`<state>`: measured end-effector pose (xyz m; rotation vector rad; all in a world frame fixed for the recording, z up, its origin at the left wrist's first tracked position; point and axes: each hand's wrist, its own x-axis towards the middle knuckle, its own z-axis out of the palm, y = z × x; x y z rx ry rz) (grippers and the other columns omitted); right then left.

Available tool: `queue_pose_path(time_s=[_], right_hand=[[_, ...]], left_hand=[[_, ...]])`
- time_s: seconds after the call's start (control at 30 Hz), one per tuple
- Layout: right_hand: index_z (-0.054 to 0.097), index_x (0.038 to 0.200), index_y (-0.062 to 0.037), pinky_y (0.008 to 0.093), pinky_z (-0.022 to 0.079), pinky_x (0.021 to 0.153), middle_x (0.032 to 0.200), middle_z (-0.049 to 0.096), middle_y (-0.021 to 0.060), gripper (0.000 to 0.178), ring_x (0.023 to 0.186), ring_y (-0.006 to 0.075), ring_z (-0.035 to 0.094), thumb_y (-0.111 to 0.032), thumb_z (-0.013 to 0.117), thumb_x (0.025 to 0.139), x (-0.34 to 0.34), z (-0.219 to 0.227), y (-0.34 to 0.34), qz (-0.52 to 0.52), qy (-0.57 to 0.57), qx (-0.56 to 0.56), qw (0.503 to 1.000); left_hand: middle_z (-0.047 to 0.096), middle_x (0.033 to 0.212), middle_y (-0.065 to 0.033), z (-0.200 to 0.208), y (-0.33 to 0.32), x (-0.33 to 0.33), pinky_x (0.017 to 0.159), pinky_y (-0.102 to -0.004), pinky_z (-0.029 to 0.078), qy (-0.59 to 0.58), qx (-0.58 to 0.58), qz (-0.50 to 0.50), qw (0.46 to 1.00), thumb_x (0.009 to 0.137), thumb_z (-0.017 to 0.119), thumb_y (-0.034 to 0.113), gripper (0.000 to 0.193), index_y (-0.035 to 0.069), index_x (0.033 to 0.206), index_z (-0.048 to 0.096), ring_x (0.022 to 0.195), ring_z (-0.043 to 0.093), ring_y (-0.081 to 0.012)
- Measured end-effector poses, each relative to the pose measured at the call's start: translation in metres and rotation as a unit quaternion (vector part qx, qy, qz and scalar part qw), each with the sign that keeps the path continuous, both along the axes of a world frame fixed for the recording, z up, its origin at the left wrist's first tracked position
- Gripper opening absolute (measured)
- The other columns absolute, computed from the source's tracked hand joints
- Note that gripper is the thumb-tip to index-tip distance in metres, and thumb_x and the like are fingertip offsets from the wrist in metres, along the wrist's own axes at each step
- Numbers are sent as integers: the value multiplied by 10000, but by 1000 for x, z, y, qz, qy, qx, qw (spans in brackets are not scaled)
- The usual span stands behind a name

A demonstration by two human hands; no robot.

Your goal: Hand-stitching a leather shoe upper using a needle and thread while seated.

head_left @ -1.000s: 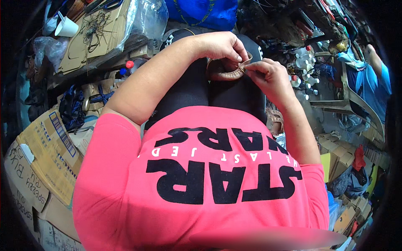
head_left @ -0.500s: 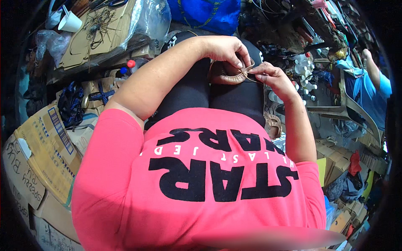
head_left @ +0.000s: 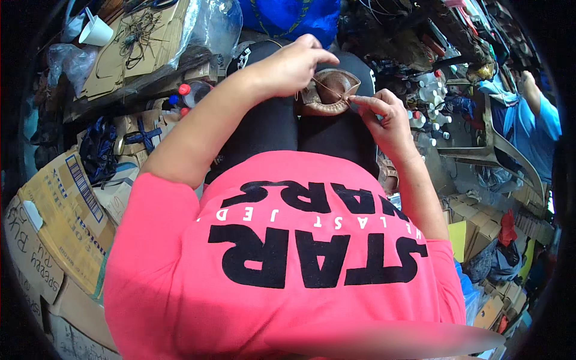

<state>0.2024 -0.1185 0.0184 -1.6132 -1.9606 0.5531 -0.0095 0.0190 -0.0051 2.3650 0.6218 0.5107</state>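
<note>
A brown leather shoe (head_left: 337,87) with a puckered, stitched rim rests across my thighs, its opening facing up. From its right edge a thin cord (head_left: 327,87) stretches up and left to my left hand (head_left: 292,67). That hand is raised just left of the shoe, its fingers closed on the cord and partly hidden by its back. My right hand (head_left: 387,117) is at the shoe's right edge, index fingertip against the stitching and the other fingers curled; it seems to grip the leather there.
Cardboard sheets (head_left: 117,60) with a cord tangle (head_left: 139,42) and a white cup (head_left: 96,31) lie far left. Cartons (head_left: 63,216) fill the near left. White-capped bottles (head_left: 429,93) and a chair (head_left: 495,150) stand right. Another person's blue-clothed arm (head_left: 543,108) shows far right.
My left hand has moved up and left off the shoe, drawing the cord out. My right hand has shifted slightly down, staying at the shoe's edge. More of the shoe's opening shows.
</note>
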Motion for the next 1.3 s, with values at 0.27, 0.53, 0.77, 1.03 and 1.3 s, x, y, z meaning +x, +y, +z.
queue_pose_path(time_s=[0.27, 0.53, 0.77, 1.03, 1.3], right_hand=[[647, 1076, -158, 370, 384, 767, 727, 501, 53, 328, 721, 233, 522, -56, 639, 765, -17, -7, -16, -2, -125, 69, 990], [687, 1056, -142, 275, 437, 669, 735, 494, 76, 327, 712, 188, 503, -23, 662, 753, 7, -8, -1, -32, 143, -135, 980], [664, 1086, -198, 379, 346, 831, 778, 544, 40, 352, 813, 229, 530, -114, 663, 744, -7, 1, -11, 22, -116, 8, 993], [679, 1071, -96, 203, 399, 756, 827, 498, 2, 333, 821, 88, 497, 74, 573, 804, 10, -8, -2, -31, 193, -189, 962], [676, 1050, -72, 205, 397, 801, 913, 508, 0, 302, 886, 83, 493, 72, 522, 834, 24, -8, 19, 25, 195, -236, 952]], left_hand=[[591, 769, -84, -3, -51, -21, 688, -293, 462, 6, 81, 85, 993, 735, 646, 3, 241, 107, 946, 701, 759, 580, -225], [572, 771, -58, -8, -38, -9, 664, -339, 440, -121, -104, 52, 986, 740, 684, 102, 153, 136, 886, 715, 770, 566, -223], [559, 779, -49, -8, -49, -13, 701, -347, 426, 1, 75, 84, 994, 741, 683, 108, 151, 142, 884, 716, 789, 558, -231], [532, 763, -45, -11, -35, -4, 699, -323, 431, -134, -85, 29, 987, 757, 673, 66, 181, 141, 914, 725, 763, 519, -209], [507, 750, -44, -20, -28, -5, 701, -321, 429, -65, 0, 42, 997, 751, 689, 105, 165, 182, 891, 732, 769, 503, -213]])
